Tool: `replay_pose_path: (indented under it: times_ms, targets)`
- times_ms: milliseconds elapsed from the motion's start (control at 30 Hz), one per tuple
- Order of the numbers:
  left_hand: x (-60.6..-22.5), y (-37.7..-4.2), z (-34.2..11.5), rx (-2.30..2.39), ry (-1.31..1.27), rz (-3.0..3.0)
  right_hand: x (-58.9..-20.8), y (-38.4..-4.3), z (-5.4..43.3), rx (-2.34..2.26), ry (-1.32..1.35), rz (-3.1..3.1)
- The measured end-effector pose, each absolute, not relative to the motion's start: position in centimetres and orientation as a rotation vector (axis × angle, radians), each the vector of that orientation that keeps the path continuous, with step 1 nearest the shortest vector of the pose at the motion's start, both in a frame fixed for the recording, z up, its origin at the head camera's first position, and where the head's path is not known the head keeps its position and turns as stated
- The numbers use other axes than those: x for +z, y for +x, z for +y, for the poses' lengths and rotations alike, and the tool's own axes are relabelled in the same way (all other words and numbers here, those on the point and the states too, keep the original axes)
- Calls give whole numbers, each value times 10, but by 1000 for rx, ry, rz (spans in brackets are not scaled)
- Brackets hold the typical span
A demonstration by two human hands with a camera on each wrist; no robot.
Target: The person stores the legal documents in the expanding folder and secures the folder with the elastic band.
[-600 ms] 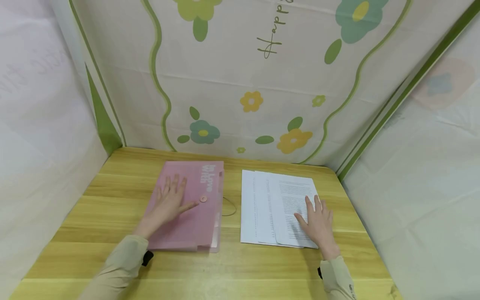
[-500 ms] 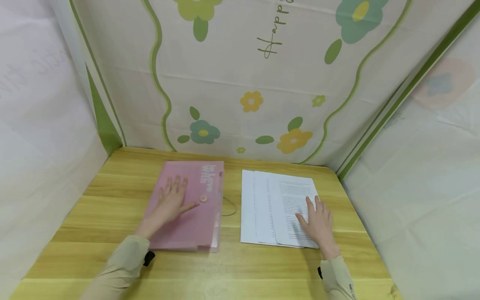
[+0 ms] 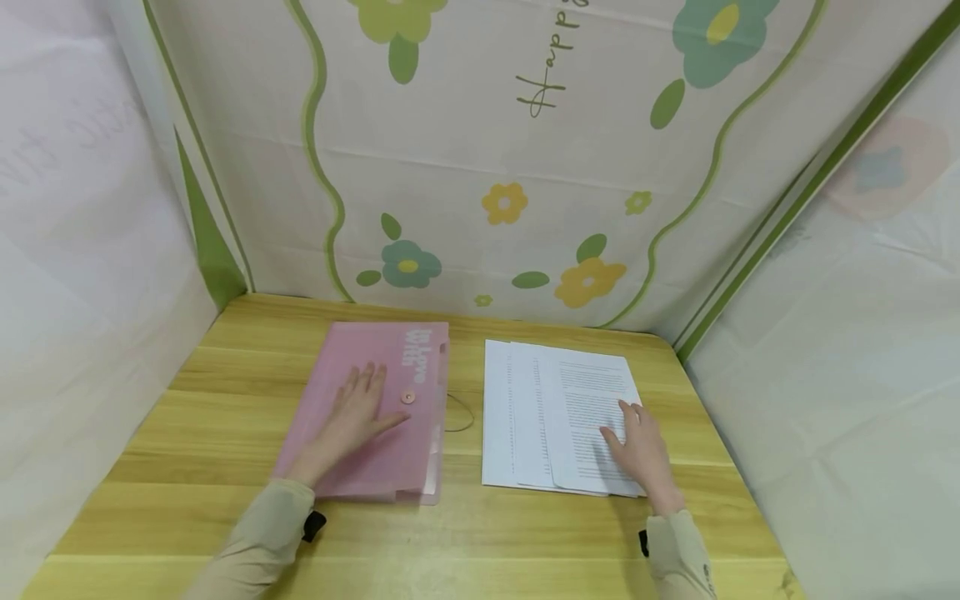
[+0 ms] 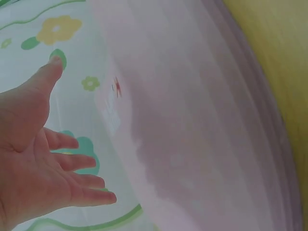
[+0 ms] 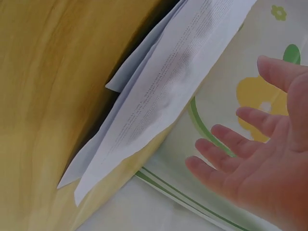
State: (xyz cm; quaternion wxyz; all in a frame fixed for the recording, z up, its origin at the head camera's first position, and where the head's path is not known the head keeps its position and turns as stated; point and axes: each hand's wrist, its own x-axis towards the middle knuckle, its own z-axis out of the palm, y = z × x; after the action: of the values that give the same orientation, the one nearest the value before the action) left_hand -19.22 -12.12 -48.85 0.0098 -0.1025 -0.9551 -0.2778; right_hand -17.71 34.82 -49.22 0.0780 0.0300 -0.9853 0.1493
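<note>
A pink translucent file folder (image 3: pixel 408 450) with white lettering and a round button (image 3: pixel 408 397) lies flat on the left. My left hand (image 3: pixel 352 421) is over it with fingers extended and thumb spread toward the button. In the left wrist view that hand (image 4: pixel 43 159) appears raised above the folder (image 4: pixel 192 125), holding nothing. To the right lie several overlapping sheets of printed paper (image 3: pixel 528 417). Over their right edge hovers my right hand (image 3: pixel 641 450), fingers relaxed and thumb apart. The right wrist view shows this hand (image 5: pixel 260 159) holding nothing, beside the sheets (image 5: pixel 149 101).
The wooden table (image 3: pixel 465 550) carries both items. A thin cord loop (image 3: pixel 462 412) sticks out from the folder's right side, between it and the papers. White fabric walls with flower prints (image 3: pixel 588 282) enclose the back and both sides.
My left hand has shifted right and slightly nearer over the folder. The right hand has drawn a little right and closer, its fingers bending slightly. Folder and papers stay put.
</note>
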Motion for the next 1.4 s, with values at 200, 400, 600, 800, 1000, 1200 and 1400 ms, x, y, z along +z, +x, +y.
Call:
replay_pose_path:
  times_ms: [200, 400, 600, 800, 1000, 1200, 1400]
  targets:
    - [-493, -192, -113, -855, -335, -2924, -492, -178, 357, 493, 17, -3005]
    - [-498, -191, -105, -875, -346, -2917, -487, -178, 362, 527, -45, -3077]
    - [-502, -189, -100, -877, -346, -2946, -483, -178, 365, 557, -117, -3148]
    - [-504, -188, -94, -878, -332, -2985, -484, -179, 371, 597, -242, -3186]
    - [-506, -187, -88, -900, -311, -3025, -485, -180, 378, 610, -378, -3203]
    - [-508, -185, -84, -891, -283, -3077, -483, -182, 383, 629, -450, -3223]
    - [-511, -185, -80, -894, -265, -3080, -484, -183, 387, 602, -495, -3245]
